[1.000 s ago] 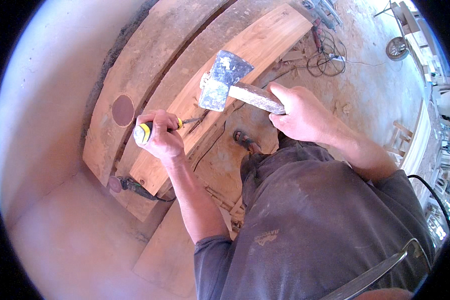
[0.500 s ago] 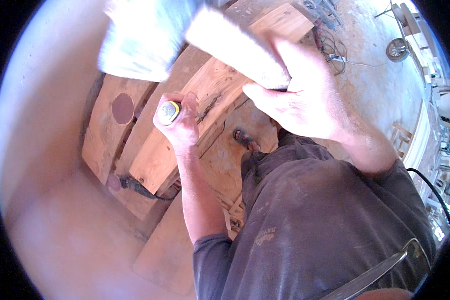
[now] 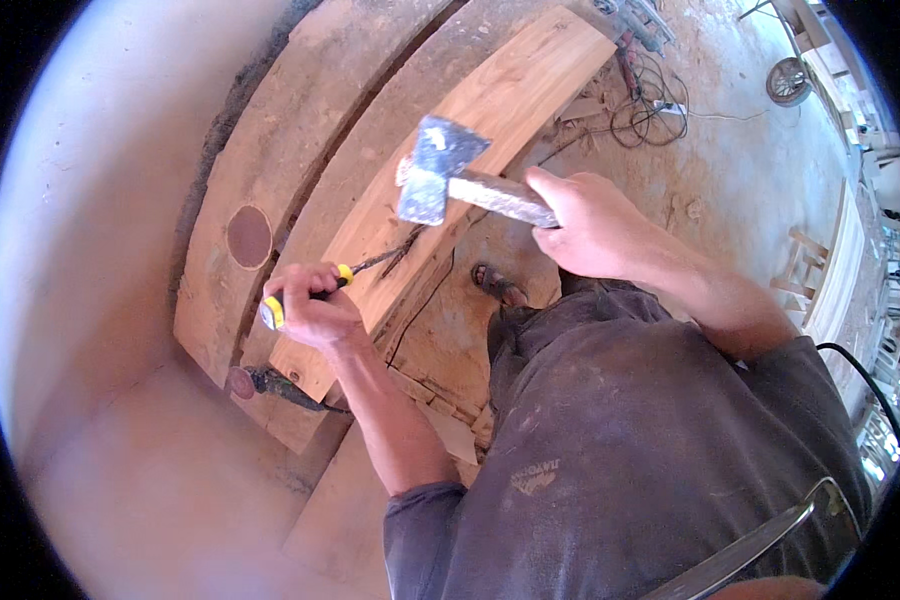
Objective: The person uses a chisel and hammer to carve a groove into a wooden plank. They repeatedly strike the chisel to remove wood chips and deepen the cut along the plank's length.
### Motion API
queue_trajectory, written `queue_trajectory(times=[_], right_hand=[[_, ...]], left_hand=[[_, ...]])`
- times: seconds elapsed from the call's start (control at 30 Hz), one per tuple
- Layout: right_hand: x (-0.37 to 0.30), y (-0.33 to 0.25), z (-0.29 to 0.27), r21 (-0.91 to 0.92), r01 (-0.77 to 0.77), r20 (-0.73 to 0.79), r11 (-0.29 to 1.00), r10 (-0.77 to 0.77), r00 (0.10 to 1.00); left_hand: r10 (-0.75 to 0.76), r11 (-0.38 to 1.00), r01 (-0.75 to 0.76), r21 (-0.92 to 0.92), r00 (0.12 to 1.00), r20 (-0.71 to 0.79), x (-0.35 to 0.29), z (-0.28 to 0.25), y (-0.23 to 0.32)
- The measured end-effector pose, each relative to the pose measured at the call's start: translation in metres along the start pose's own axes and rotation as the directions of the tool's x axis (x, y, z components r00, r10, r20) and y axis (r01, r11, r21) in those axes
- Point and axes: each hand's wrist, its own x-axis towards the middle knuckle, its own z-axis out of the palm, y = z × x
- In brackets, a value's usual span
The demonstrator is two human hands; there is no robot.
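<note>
1. Head view, L side: my left hand (image 3: 310, 310) has its grip wrapped tight round the chisel (image 3: 335, 285), fingers fully closed on the handle. Handle is black w/ yellow bands; butt end sticks out at lower left of my fist, metal blade runs up-right.
2. Chisel tip sits on the curved plank (image 3: 470, 150), near its right edge, about mid-length. Dark marks on the wood just at the tip.
3. R side: my right hand (image 3: 595, 225) has a closed grip on the hammer (image 3: 440, 175), held by the pale handle. Steel head is up in the air, above & to the right of the chisel, not touching it.
4. Plank lies on top of heavier curved timbers (image 3: 270, 150), all bending the same way, left of the dusty floor (image 3: 730, 170).
5. Round dark-red sanding disc (image 3: 249, 236) lies flat on the left timber, just beside my left hand.
6. Power tool (image 3: 275, 385) w/ a disc rests below my left hand at the timber's lower end.
7. Cables (image 3: 650, 95) tangled on the floor near the plank's far end.
</note>
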Motion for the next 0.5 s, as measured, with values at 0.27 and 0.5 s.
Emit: queue_trajectory(times=[0.27,0.5], right_hand=[[-0.004,0.014,0.004,0.023,-0.029,-0.010,0.999,0.029,1.000],[0.005,0.003,-0.005,0.020,-0.088,0.016,0.996,0.087,0.996]], left_hand=[[0.005,0.993,-0.023,0.117,0.989,0.149,-0.004,0.040,0.002],[0.035,0.989,-0.065,0.135,0.977,0.210,-0.004,0.041,-0.002]])
